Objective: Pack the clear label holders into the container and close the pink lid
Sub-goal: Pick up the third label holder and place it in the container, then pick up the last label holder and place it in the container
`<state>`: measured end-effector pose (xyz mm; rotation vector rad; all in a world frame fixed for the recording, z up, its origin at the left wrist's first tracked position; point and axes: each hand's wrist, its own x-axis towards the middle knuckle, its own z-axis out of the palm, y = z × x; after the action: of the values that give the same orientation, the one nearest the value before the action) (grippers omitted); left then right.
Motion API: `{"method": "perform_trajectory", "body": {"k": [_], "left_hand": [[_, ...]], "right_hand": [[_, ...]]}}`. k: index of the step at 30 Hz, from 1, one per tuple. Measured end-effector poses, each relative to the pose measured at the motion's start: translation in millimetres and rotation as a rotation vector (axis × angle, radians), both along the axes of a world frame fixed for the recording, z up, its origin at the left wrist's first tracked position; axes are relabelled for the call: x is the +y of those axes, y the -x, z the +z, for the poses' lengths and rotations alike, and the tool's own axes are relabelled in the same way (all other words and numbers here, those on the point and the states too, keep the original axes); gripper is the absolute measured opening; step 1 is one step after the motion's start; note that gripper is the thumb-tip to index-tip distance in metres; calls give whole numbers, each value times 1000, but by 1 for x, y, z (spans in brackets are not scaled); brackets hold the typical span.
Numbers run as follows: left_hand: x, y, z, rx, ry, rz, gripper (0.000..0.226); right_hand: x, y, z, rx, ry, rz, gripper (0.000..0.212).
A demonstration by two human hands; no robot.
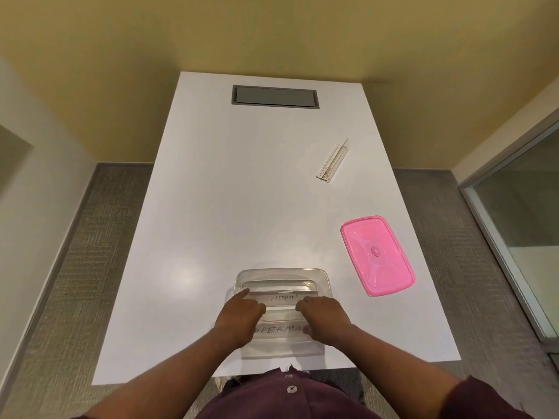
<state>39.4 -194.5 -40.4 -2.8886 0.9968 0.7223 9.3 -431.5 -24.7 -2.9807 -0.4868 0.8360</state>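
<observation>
A clear rectangular container [322,275] stands near the table's front edge. Inside it lie clear label holders, one marked ELEPHANT [282,298] and one marked SUPERMAN [279,330]. My left hand [240,316] holds the left end of the ELEPHANT holder, with its index finger stretched along that end. My right hand [323,314] grips the holder's right end with curled fingers. Another clear label holder [332,160] lies far off on the right half of the table. The pink lid [377,254] lies flat on the table to the right of the container.
The white table [211,207] carries a grey cable hatch [275,96] at its far end. Carpeted floor lies on both sides, and a glass partition [520,213] stands at the right.
</observation>
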Motion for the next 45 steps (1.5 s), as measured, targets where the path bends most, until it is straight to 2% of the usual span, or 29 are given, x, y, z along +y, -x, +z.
{"method": "perform_trajectory", "body": {"k": [4, 7, 11, 15, 19, 22, 26, 32, 41, 45], "left_hand": [[-2, -3, 9, 52, 56, 11, 42], [-5, -6, 18, 91, 189, 100, 39], [-22, -26, 39, 142, 443, 206, 16], [-47, -60, 59, 140, 555, 314, 13], [-74, -105, 66, 156, 680, 416, 10], [-93, -146, 63, 150, 743, 536, 9], [-123, -202, 54, 142, 749, 689, 6], [-179, -274, 39, 187, 733, 797, 6], [-245, -359, 3, 276, 667, 739, 35], [-253, -392, -18, 286, 622, 709, 37]], "right_hand": [[-2, 0, 1, -14, -29, -3, 54], [-7, -4, 7, -69, -125, -66, 57], [-22, -21, 26, -206, -341, -220, 45], [-48, -51, 46, -386, -477, -362, 31], [-83, -94, 58, -451, -481, -449, 33], [-113, -136, 65, -407, -432, -475, 42], [-151, -195, 68, -341, -392, -511, 51], [-201, -286, 62, -241, -404, -594, 58], [-249, -405, 33, -123, -405, -721, 76], [-260, -446, 17, -72, -416, -749, 91]]}}
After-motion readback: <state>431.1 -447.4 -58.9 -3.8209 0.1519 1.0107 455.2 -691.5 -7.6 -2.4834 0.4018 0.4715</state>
